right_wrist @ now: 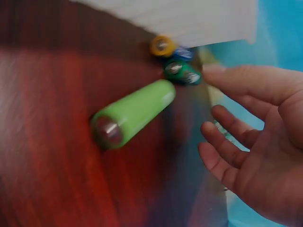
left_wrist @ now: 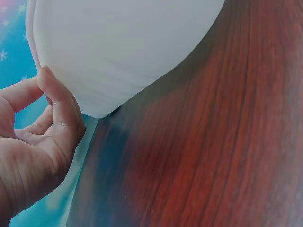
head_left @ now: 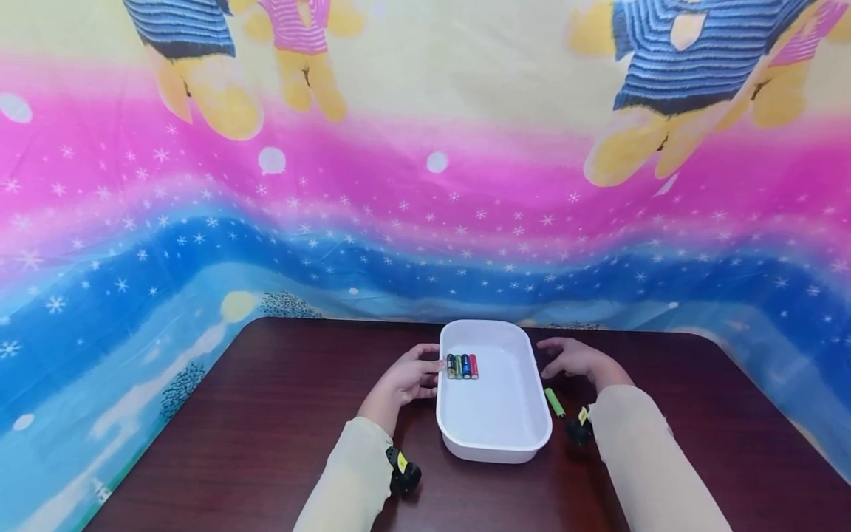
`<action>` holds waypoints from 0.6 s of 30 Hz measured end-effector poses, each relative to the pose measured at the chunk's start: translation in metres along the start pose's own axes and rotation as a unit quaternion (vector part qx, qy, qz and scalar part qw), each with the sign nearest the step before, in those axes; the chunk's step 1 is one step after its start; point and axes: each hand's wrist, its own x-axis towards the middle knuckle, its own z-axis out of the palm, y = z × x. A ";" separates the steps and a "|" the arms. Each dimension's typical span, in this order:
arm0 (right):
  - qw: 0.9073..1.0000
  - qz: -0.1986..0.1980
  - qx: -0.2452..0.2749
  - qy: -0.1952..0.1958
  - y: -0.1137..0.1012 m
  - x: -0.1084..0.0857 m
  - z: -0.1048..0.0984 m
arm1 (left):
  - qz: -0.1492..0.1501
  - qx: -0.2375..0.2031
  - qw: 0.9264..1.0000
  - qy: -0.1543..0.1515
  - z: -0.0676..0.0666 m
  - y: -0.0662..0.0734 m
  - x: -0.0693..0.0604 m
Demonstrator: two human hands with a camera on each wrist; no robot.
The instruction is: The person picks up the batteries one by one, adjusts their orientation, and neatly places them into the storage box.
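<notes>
A white plastic tray (head_left: 495, 414) stands on the table, and several batteries (head_left: 462, 366) lie side by side in it along its left wall. My left hand (head_left: 411, 377) pinches the tray's left rim between thumb and fingers; the left wrist view shows this hand (left_wrist: 52, 123) at the rim too. To the right of the tray is my right hand (head_left: 578, 360), fingers spread and holding nothing. Close to it on the table lies a light green battery (head_left: 554, 402). The right wrist view also shows a yellow-ended battery (right_wrist: 162, 46), a blue one (right_wrist: 183, 53) and a dark green one (right_wrist: 182, 72) beside the tray.
The dark wooden table (head_left: 299, 414) has rounded far corners. Behind it hangs a colourful patterned cloth (head_left: 372, 199). A black wrist camera (head_left: 404, 473) sits by the left sleeve, and another black wrist camera (head_left: 580, 427) by the right one.
</notes>
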 end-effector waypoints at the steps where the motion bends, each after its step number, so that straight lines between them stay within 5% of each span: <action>1: 1.000 -0.001 -0.006 -0.003 0.003 0.000 0.001 | 0.000 0.001 1.000 -0.002 0.001 0.000 0.000; 18: 0.991 0.010 -0.135 0.015 0.008 0.010 0.015 | -0.002 0.015 1.000 0.001 0.001 -0.001 0.002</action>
